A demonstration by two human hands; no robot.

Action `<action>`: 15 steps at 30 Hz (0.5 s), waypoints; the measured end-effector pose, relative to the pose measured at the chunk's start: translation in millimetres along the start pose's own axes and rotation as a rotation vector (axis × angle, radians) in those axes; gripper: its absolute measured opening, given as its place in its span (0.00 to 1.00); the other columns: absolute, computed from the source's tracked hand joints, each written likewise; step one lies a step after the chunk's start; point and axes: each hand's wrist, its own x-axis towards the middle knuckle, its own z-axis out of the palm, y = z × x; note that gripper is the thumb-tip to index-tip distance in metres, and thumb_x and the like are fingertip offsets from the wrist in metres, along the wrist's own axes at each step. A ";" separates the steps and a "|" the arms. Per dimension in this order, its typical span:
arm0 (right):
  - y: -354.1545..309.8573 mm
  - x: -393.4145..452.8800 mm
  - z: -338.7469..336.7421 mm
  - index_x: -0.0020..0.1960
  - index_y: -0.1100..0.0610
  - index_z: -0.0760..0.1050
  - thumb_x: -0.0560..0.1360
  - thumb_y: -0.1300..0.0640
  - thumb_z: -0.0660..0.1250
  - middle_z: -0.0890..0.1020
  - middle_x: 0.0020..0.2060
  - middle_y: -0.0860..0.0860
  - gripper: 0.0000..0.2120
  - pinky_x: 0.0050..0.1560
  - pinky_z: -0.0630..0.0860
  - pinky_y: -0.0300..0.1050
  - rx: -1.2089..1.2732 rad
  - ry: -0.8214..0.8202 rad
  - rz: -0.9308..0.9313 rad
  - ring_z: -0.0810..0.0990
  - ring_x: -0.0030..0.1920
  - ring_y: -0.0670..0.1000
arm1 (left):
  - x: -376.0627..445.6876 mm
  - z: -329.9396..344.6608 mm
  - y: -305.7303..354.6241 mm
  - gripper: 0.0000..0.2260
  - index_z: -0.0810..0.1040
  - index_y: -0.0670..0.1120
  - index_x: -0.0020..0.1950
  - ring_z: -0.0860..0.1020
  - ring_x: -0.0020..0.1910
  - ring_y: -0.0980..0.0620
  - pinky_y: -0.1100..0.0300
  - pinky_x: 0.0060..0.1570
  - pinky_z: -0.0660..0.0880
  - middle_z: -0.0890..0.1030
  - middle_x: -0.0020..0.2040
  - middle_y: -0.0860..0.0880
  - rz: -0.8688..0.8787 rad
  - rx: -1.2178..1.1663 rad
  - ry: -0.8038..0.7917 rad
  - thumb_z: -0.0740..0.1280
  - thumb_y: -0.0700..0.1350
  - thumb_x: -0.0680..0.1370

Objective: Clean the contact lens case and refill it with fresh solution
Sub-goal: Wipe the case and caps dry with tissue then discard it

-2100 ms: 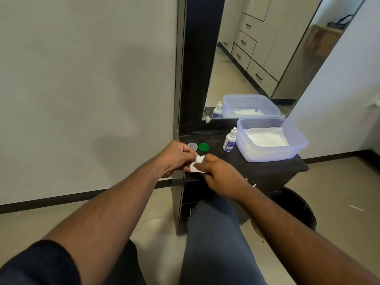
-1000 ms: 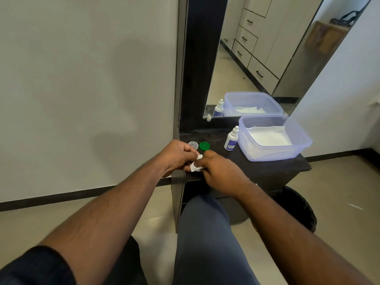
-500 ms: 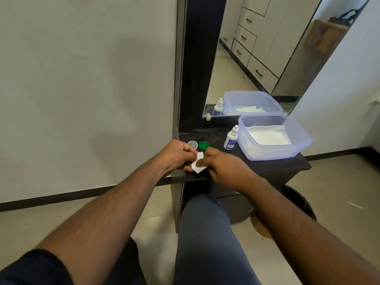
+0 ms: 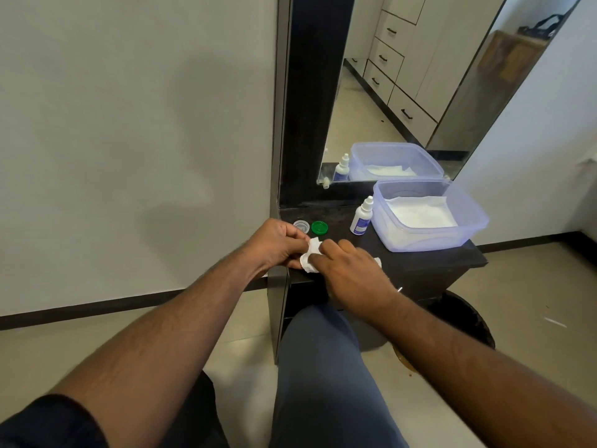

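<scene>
The contact lens case itself is hiding from me: whatever the person is working on is sitting wrapped inside a small white tissue (image 4: 310, 258) at the front left corner of the dark desk (image 4: 429, 263), and I cannot make out the case's body under the paper. The left hand (image 4: 277, 242) is curling its fingers round the left side of that tissue, pinching it, while the right hand (image 4: 347, 273) is pressing a finger into the tissue from the other side, with more white paper peeking out under its far edge; how the rest of its fingers are lying is hard to tell. Two loose caps are lying just behind the hands near the desk's left edge, a clear cap (image 4: 301, 226) partly covered by the left knuckles and a green cap (image 4: 319, 227) beside it, the two nearly touching. A small white solution bottle (image 4: 361, 216) with a blue label is standing upright toward the back middle, its print too small to read. Just right of it a translucent bluish plastic tub (image 4: 465, 231) is sitting at the right end of the desk, open, holding flat white tissue sheets (image 4: 420, 213). The mirror (image 4: 403, 92) behind is repeating the bottle and the tub. Both arms are being cut off by the lower frame
</scene>
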 end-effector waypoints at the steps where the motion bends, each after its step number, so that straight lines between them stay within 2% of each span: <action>1: -6.9 0.2 4.2 0.67 0.52 0.69 0.79 0.55 0.58 0.72 0.59 0.53 0.17 0.52 0.70 0.46 0.029 0.010 0.060 0.70 0.55 0.52 | -0.7 0.9 0.1 0.03 0.83 0.38 0.45 0.82 0.34 0.51 0.60 0.32 0.80 0.83 0.41 0.43 0.006 0.003 0.014 0.70 0.33 0.73; 3: -15.6 6.1 11.2 0.65 0.54 0.73 0.78 0.57 0.59 0.74 0.59 0.54 0.17 0.53 0.71 0.46 0.177 0.020 0.220 0.72 0.56 0.53 | -2.0 1.7 -0.6 0.03 0.83 0.38 0.43 0.82 0.31 0.53 0.63 0.29 0.78 0.83 0.40 0.43 0.016 0.007 0.034 0.70 0.33 0.73; 4: -16.0 9.6 13.4 0.63 0.55 0.76 0.77 0.59 0.60 0.76 0.57 0.54 0.16 0.53 0.71 0.46 0.362 0.022 0.323 0.74 0.55 0.54 | -2.4 1.7 -1.4 0.02 0.83 0.38 0.43 0.82 0.31 0.53 0.63 0.29 0.78 0.83 0.39 0.42 0.020 0.001 0.036 0.70 0.33 0.72; 5: -13.4 12.0 14.2 0.59 0.55 0.79 0.76 0.61 0.61 0.79 0.54 0.55 0.15 0.50 0.72 0.45 0.690 0.029 0.452 0.76 0.53 0.55 | -2.5 1.8 -2.4 0.02 0.83 0.37 0.42 0.81 0.30 0.53 0.62 0.29 0.79 0.83 0.38 0.42 0.023 -0.014 0.034 0.71 0.33 0.72; 7: -4.6 8.9 9.1 0.52 0.56 0.82 0.74 0.62 0.63 0.80 0.46 0.55 0.11 0.37 0.71 0.44 1.543 0.116 0.678 0.77 0.41 0.53 | -1.9 1.9 -4.2 0.02 0.82 0.38 0.41 0.81 0.30 0.53 0.60 0.30 0.80 0.82 0.38 0.42 0.016 -0.045 0.034 0.71 0.32 0.72; 8: 1.7 3.6 7.2 0.51 0.57 0.81 0.75 0.63 0.62 0.80 0.43 0.55 0.10 0.30 0.69 0.40 1.856 0.224 0.755 0.75 0.35 0.50 | -1.1 1.8 -5.1 0.02 0.82 0.38 0.40 0.81 0.30 0.54 0.62 0.29 0.79 0.82 0.38 0.42 0.011 -0.046 0.039 0.71 0.32 0.72; 9: 8.8 -2.9 5.6 0.52 0.57 0.79 0.76 0.64 0.61 0.79 0.41 0.53 0.10 0.26 0.67 0.38 2.054 0.333 0.805 0.72 0.31 0.47 | 0.3 1.8 -5.6 0.03 0.82 0.39 0.40 0.80 0.30 0.55 0.63 0.28 0.78 0.82 0.38 0.43 0.008 -0.040 0.042 0.71 0.33 0.72; 11: 18.7 -12.6 3.9 0.56 0.57 0.76 0.77 0.61 0.61 0.78 0.41 0.52 0.10 0.28 0.67 0.39 2.161 0.431 0.869 0.72 0.32 0.46 | 1.9 1.5 -5.5 0.03 0.83 0.40 0.40 0.80 0.31 0.55 0.64 0.28 0.77 0.82 0.39 0.44 0.002 -0.025 0.034 0.72 0.34 0.72; 13: 22.8 -14.5 4.0 0.62 0.55 0.74 0.77 0.53 0.63 0.80 0.48 0.52 0.15 0.36 0.68 0.42 2.126 0.383 0.881 0.76 0.42 0.47 | 2.6 0.7 -4.7 0.03 0.83 0.40 0.40 0.80 0.33 0.54 0.64 0.29 0.77 0.82 0.40 0.44 0.001 -0.006 0.019 0.72 0.34 0.72; 15: 23.9 -11.2 0.4 0.64 0.55 0.74 0.77 0.51 0.63 0.81 0.53 0.52 0.17 0.41 0.71 0.43 2.011 0.335 0.879 0.78 0.51 0.49 | 2.7 0.4 -3.8 0.02 0.83 0.40 0.42 0.79 0.33 0.54 0.64 0.29 0.76 0.82 0.40 0.44 -0.005 0.006 0.006 0.72 0.34 0.72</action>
